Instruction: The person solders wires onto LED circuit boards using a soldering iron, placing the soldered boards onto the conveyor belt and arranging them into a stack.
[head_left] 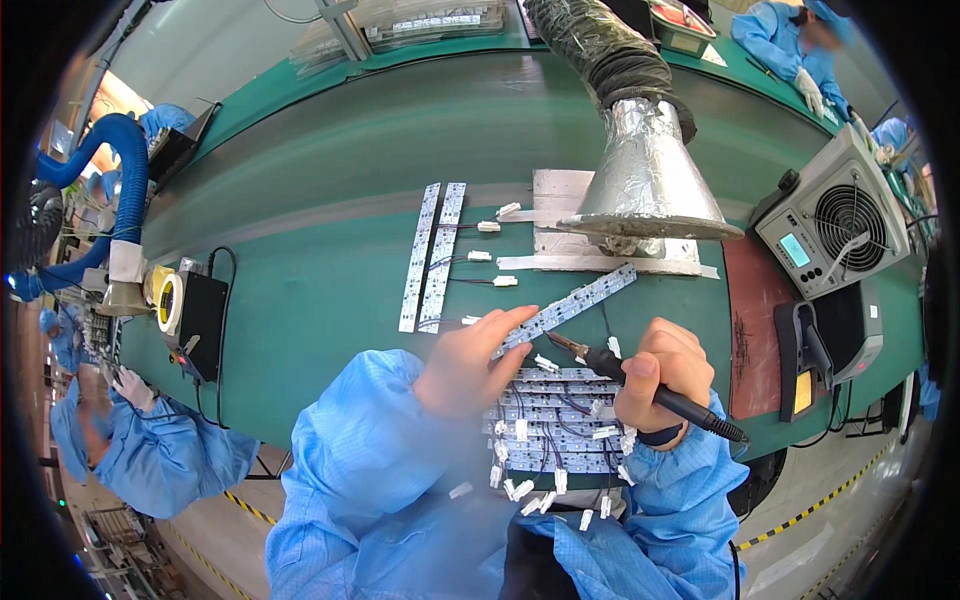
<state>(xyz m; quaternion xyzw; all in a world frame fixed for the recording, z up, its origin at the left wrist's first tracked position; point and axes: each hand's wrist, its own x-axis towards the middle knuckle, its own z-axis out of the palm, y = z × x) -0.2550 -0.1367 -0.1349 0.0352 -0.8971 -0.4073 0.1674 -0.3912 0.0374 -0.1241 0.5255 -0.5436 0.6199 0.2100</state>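
A narrow white circuit board strip [580,300], dotted with small components, slants up to the right in front of me. My left hand [470,362] has its lower left end between thumb and fingers. In my right hand [665,375] is a soldering iron [708,416], gripped like a pen, its tip close to the strip's lower edge; whether it touches cannot be told. Below both hands lies a row of similar strips [560,462] with dark wires and white connectors [522,489]. Two more strips [418,262] lie side by side at the left, wired to white plugs [488,227].
A foil-wrapped fume hood [650,170] hangs over a pale board [560,190]. On the right stand a fan unit [850,225] and a dark grey device [845,335]. A black box [205,320] and blue hose [130,150] are left. Co-workers sit left [170,450] and far right [785,45].
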